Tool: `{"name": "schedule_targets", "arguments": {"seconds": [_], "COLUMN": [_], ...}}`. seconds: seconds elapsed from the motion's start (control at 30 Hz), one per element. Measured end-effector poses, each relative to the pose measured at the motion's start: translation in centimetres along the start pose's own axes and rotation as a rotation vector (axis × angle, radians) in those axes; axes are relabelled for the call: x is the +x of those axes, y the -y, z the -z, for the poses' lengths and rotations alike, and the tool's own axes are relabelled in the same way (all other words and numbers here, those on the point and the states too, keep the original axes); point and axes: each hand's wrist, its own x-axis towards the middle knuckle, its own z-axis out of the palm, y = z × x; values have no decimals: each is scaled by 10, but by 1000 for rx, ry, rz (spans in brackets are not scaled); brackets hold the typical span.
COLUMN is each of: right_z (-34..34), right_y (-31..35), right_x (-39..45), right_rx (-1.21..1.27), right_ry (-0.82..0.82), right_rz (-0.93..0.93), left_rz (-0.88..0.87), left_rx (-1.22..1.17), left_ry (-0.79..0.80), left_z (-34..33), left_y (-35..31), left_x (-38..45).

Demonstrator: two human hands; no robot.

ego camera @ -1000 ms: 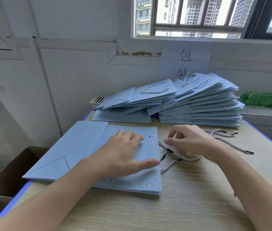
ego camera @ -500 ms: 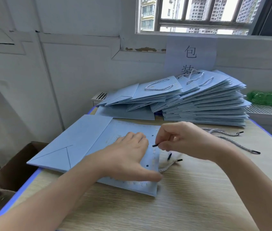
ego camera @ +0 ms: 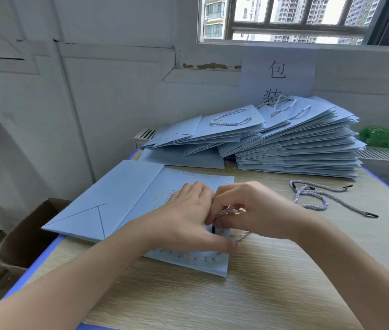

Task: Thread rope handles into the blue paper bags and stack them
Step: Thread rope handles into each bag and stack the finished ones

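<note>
A flat blue paper bag (ego camera: pixel 122 198) lies on the wooden table (ego camera: pixel 272 294) in front of me. My left hand (ego camera: pixel 188 220) presses on the bag near its top edge, fingers spread. My right hand (ego camera: pixel 248 210) pinches a grey-white rope handle (ego camera: pixel 232 211) at the bag's edge, right beside my left fingers. The rope's black tip (ego camera: pixel 213 228) points down at the bag, and a loop of it (ego camera: pixel 242 236) trails onto the table. A tall stack of blue bags with handles (ego camera: pixel 295 144) stands at the back.
Loose rope handles (ego camera: pixel 319 196) lie on the table to the right. A green bottle (ego camera: pixel 388 138) rests on the ledge at far right. A brown cardboard box (ego camera: pixel 29 236) sits below the table's left edge. A paper sign (ego camera: pixel 278 70) hangs under the window.
My right hand picked a rope up from the table and brought it left to the bag's top edge, meeting my left hand. The left hand stayed on the bag.
</note>
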Motion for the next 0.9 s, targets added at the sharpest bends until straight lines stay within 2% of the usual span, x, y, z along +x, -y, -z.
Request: {"name": "schedule_targets", "arguments": {"seconds": [0.2,0.3,0.63,0.73,0.83,0.9], "right_z": [-2,-6,3,12,30,33], "right_y": [0,2,4,6,9,10], "right_x": [0,1,-4,-8,-13,-15], "right_rx": [114,88,-61,-58,105,140], "right_ry": [-19,-43,133,18,-159,-76], "right_rz": [-41,-45,-48,-27,-134,-215], "left_rz": [26,16,38,79,100,77], "left_rx": [-99,-145,-131,-144,-108,-123], "left_ry": [-8,0,35,28,22,-3], "left_z": [3,5,6,11,18,22], "left_y": [1,0,4,2,2,2], "left_x": [2,1,3,2,2,1]}}
